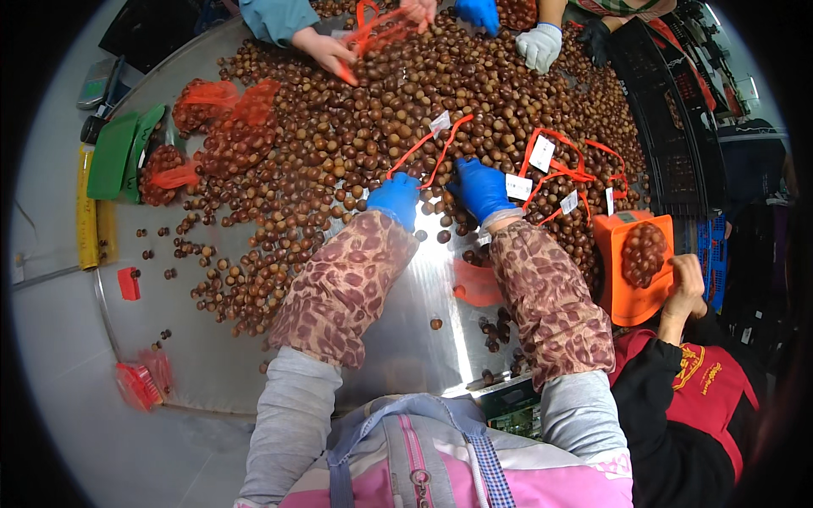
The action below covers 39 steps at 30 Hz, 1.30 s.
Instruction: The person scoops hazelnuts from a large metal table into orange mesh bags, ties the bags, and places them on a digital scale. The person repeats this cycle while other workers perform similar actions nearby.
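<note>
My left hand (395, 198), in a blue glove, reaches into a wide heap of brown nuts (406, 136) that look like chestnuts. A red strap (439, 166) with a white tag loops forward over the heap; its ends meet my left fingers. Those fingertips are hidden, so a firm grip cannot be made out. Also blue-gloved, my right hand (484, 190) rests on the nuts a little to the right, fingers bent down and thumb spread. Whether nuts are in it is hidden. Several tagged red straps (559, 168) lie just right of it.
An orange scale (654, 298) carries a filled net bag (644, 254), with a person's hand (687, 286) beside it. Black crates (679, 127) line the right. Filled red net bags (238, 136) and a green scoop (114, 155) sit left. Across the metal table (400, 355), other people's hands (540, 47) work.
</note>
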### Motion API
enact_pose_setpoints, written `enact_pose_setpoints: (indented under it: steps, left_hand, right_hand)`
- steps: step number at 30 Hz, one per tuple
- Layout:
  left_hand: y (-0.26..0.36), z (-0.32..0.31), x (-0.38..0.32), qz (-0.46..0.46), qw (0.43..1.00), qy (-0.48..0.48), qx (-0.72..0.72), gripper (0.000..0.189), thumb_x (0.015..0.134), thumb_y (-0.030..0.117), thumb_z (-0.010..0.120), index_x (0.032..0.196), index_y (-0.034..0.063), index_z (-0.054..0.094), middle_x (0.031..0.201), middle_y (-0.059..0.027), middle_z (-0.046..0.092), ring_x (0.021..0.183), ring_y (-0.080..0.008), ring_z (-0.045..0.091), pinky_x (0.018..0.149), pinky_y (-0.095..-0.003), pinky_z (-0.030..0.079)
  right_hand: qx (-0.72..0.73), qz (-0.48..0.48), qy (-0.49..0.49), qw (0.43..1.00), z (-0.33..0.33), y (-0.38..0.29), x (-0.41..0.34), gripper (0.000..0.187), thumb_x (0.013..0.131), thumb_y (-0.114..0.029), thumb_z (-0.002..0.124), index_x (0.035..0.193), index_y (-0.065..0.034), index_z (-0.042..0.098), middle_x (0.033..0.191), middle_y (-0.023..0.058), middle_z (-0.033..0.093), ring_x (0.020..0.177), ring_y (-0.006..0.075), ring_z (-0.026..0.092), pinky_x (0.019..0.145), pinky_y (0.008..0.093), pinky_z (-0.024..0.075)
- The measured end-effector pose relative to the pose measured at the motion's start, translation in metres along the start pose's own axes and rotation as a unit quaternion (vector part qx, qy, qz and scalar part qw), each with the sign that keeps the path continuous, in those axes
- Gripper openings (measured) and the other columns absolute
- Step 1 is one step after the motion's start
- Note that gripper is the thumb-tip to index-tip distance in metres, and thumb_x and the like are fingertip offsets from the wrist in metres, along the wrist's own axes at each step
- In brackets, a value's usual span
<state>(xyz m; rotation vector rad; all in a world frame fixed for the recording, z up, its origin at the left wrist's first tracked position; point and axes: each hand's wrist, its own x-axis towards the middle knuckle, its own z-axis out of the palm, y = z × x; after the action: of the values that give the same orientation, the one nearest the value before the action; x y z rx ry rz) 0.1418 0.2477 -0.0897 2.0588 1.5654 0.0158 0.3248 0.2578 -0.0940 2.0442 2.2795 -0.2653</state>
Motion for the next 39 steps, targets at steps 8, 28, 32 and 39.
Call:
enact_pose_setpoints:
  steps: [8,28,32,39]
  left_hand:
    - [-0.018,-0.039,-0.057,-0.193,0.794,0.142,-0.559,0.025,0.091,0.020,0.051,0.109,0.0052,0.060,0.076,0.0006,0.057,0.058,-0.0037,0.044,0.051,-0.0175,0.034]
    - [-0.060,-0.026,-0.158,-0.186,0.759,0.204,-0.589,0.024,0.092,0.017,0.051,0.108,-0.0005,0.058,0.073,0.0003,0.054,0.058,-0.0035,0.042,0.051,-0.0176,0.034]
    - [-0.057,-0.025,-0.165,-0.206,0.759,0.220,-0.577,0.024,0.091,0.016,0.052,0.106,-0.0008,0.058,0.072,0.0008,0.054,0.057,-0.0030,0.041,0.050,-0.0170,0.033]
    - [-0.036,-0.033,-0.156,-0.187,0.783,0.181,-0.565,0.022,0.091,0.015,0.052,0.105,0.0009,0.060,0.069,0.0030,0.051,0.056,-0.0027,0.040,0.049,-0.0162,0.031]
  right_hand:
    - [0.255,0.080,0.039,0.963,-0.014,0.005,-0.005,0.020,0.075,-0.019,0.063,0.088,-0.0051,0.059,0.087,0.0158,0.061,0.077,0.0321,0.061,0.068,0.0376,0.0484]
    - [0.363,-0.003,0.001,0.932,-0.013,-0.014,-0.019,0.022,0.085,-0.021,0.057,0.099,-0.0039,0.058,0.074,0.0121,0.059,0.066,0.0213,0.061,0.059,0.0358,0.0477]
    - [0.899,0.138,-0.041,0.414,-0.029,0.023,-0.053,0.032,0.087,-0.015,0.055,0.110,0.0064,0.053,0.094,0.0112,0.061,0.072,0.0100,0.056,0.064,0.0226,0.0466]
    - [0.888,-0.024,0.338,0.312,-0.189,0.259,-0.033,0.049,0.089,-0.027,0.050,0.120,0.0085,0.035,0.108,0.0221,0.052,0.099,0.0333,0.054,0.077,0.0402,0.0542]
